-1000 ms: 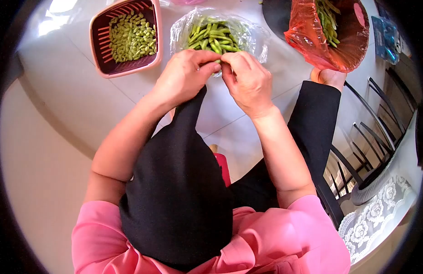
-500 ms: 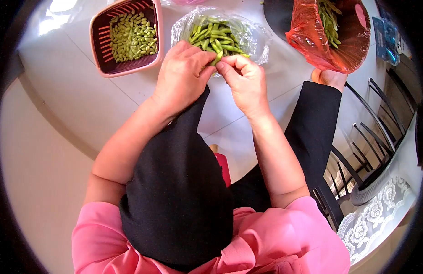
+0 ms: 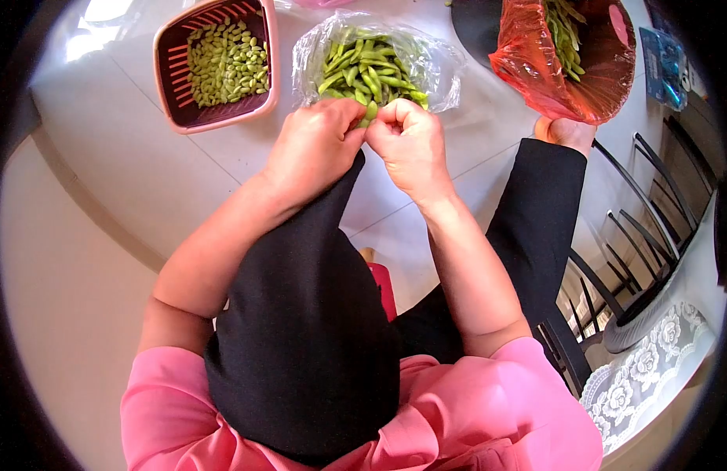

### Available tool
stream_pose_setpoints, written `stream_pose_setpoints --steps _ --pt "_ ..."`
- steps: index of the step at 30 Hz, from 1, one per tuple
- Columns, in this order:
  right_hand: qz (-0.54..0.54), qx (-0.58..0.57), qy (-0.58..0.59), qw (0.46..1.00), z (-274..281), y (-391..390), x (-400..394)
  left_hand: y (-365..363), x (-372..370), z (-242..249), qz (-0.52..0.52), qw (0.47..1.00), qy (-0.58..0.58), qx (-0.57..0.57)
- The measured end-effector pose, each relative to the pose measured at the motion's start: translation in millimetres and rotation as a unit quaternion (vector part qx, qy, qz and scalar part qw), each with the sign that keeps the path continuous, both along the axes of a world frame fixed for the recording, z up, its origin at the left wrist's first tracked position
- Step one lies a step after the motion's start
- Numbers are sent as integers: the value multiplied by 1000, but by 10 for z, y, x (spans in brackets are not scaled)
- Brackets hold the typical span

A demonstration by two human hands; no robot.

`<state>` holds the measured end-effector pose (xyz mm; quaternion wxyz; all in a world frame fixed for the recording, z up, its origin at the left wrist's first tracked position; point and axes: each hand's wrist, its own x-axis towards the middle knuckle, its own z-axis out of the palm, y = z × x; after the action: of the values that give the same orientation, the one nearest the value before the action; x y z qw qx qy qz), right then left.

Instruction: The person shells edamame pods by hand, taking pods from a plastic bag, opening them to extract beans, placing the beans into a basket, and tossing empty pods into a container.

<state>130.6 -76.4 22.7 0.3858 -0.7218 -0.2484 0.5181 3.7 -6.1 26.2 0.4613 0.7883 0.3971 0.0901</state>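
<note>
Between my two hands is a green bean pod (image 3: 369, 112), partly hidden by the fingers. My left hand (image 3: 318, 141) pinches it from the left, and my right hand (image 3: 411, 147) has thumb and forefinger closed at its right side. Just beyond the fingertips lies a clear plastic bag (image 3: 444, 72), open and full of green pods (image 3: 369, 64). Left of it stands a pink-rimmed basket (image 3: 274, 59) with a dark slotted inside, holding many shelled green beans (image 3: 228, 64).
At the upper right a red plastic bag (image 3: 528, 71) lines a container with pods or shells (image 3: 566, 43) inside. A blue packet (image 3: 663, 69) lies beyond it. Black metal chair bars (image 3: 614, 267) and a lace-edged cloth (image 3: 638, 365) are on the right. The floor is tiled.
Both hands have drawn back a little toward me with the pod, uncovering more of the bagged pods. The right hand's fingers have curled in more tightly.
</note>
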Motion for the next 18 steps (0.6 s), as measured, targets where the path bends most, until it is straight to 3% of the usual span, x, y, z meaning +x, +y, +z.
stream_pose_setpoints --steps 5,7,8,9,10,12,13,17,18 --pt "-24 -7 -18 1000 -17 -43 9 -5 8 -39 13 998 -23 -49" --pt "-72 23 91 993 -45 -100 41 3 13 -41 29 996 -38 -78" --pt "-72 22 90 993 -47 -125 83 26 8 -18 67 968 -62 -235" --pt "-79 10 163 983 -43 -135 133 46 -3 -8 102 914 -84 -384" --pt "-86 -1 235 968 -44 -139 176 46 -21 -26 102 914 -85 -384" --pt "-80 -31 295 952 -34 -106 264 28 -62 -74 137 834 -143 -516" --pt "-74 -61 355 930 -18 -84 286 29 -73 -76 127 824 -151 -532" --pt "-36 -102 301 947 23 -56 244 -44 -53 -83 151 815 -148 -539" --pt "9 -46 154 987 -9 -67 142 -68 -38 -97 155 825 -145 -523"
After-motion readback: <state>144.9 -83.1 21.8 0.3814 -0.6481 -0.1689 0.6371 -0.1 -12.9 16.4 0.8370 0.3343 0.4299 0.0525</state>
